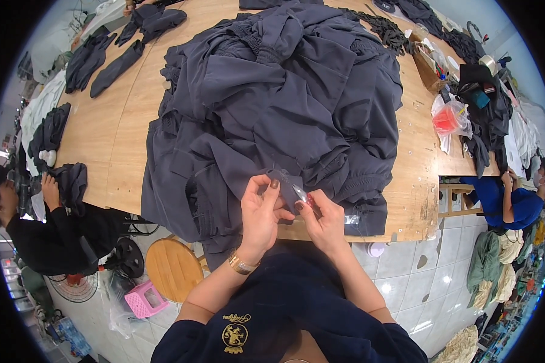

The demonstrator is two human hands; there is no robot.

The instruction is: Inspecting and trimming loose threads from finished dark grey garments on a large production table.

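Note:
A large heap of dark grey garments (272, 103) with gathered elastic edges lies on the wooden table in front of me. At its near edge, my left hand (260, 212) pinches a piece of dark grey cloth (289, 189) between thumb and fingers. Loose thread ends show along that cloth. Close beside it, my right hand (325, 225) is closed on what look like small thread snips (300, 193), with a shiny metal blade and a red part. The blade lies against the held cloth; its tip is hard to make out.
Around the heap runs the wooden table (421, 157). A red item in a plastic bag (449, 118) and a cardboard box (429, 69) sit at right. A round stool (172, 269) and pink stool (145, 299) stand at lower left. One person works at each side.

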